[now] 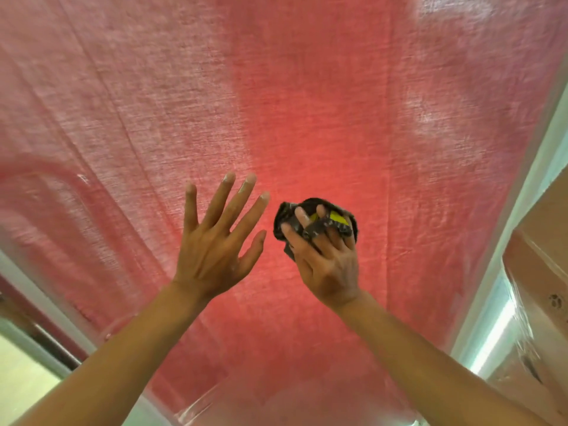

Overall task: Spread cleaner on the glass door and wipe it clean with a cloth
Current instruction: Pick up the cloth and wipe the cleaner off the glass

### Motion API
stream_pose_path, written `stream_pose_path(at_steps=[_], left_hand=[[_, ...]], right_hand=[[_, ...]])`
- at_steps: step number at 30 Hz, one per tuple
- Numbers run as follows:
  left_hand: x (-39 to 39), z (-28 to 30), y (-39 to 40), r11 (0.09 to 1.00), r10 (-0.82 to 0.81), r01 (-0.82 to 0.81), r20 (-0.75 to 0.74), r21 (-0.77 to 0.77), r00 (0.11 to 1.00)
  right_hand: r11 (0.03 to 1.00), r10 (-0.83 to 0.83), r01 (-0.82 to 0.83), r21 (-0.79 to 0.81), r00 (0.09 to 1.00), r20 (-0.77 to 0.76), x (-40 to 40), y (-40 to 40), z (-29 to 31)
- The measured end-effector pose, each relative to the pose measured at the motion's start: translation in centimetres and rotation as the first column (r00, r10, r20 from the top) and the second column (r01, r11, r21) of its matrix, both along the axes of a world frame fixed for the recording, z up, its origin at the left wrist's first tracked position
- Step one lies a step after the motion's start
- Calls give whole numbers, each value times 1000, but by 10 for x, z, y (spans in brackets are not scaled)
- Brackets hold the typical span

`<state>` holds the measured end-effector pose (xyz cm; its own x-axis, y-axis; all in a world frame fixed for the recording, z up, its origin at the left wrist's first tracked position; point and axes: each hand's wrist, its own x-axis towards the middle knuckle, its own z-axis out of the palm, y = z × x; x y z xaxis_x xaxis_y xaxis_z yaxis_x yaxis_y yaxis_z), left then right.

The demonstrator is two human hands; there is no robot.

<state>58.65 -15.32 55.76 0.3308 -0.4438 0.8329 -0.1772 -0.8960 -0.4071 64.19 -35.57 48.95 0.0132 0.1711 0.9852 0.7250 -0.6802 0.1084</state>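
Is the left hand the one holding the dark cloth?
No, the left hand is open with its fingers spread and holds nothing; the right hand grips the bunched dark cloth.

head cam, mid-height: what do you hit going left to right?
Left door frame → left hand, fingers spread, whitish residue on its fingertips → dark cloth with yellow patches, bunched in the right hand → right door frame → plastic-wrapped cardboard boxes.
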Motion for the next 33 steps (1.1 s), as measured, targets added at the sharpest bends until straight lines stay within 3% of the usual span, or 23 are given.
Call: stream_pose_path(at_steps=[2,7,9,12,14,16,20,23,25,28,30,33], left_hand=[[0,0,1,1000,-6,6,1,4,1000],[-1,0,-2,1000,-13,13,12,0,1000],[-2,2,-1,1000,-26,26,11,-10,1000],[-7,11,10,999,-31,32,40,-31,999],[-10,20,24,999,-20,22,56,-29,998],[-13,30,38,999,9,-6,59,-42,998],[-16,40,62,993,65,-56,91,-102,994],[-17,43,71,989,80,-67,97,-128,992],[-16,43,75,989,94,-82,103,-119,990],[-15,44,78,992,81,-68,115,-108,990],[-15,44,80,993,69,-56,120,-105,990],[-16,44,79,993,64,-51,123,-109,990]], right_hand=[[999,9,-10,47,999,31,1,0,33],[925,-10,-4,380,999,33,15,8,120],[937,-5,-9,348,999,39,15,10,101],[998,9,-9,64,1000,-9,2,8,22],[997,-10,10,-76,1000,0,-5,3,2],[998,3,-1,-66,999,33,-5,8,31],[978,22,-39,206,996,83,-5,46,135],[944,26,-51,325,996,82,-4,71,161],[956,25,-44,289,997,71,-10,79,130],[999,45,-46,13,996,79,-21,80,63],[995,31,-21,-96,995,99,-22,77,59],[1000,25,-25,6,994,110,-21,85,105]])
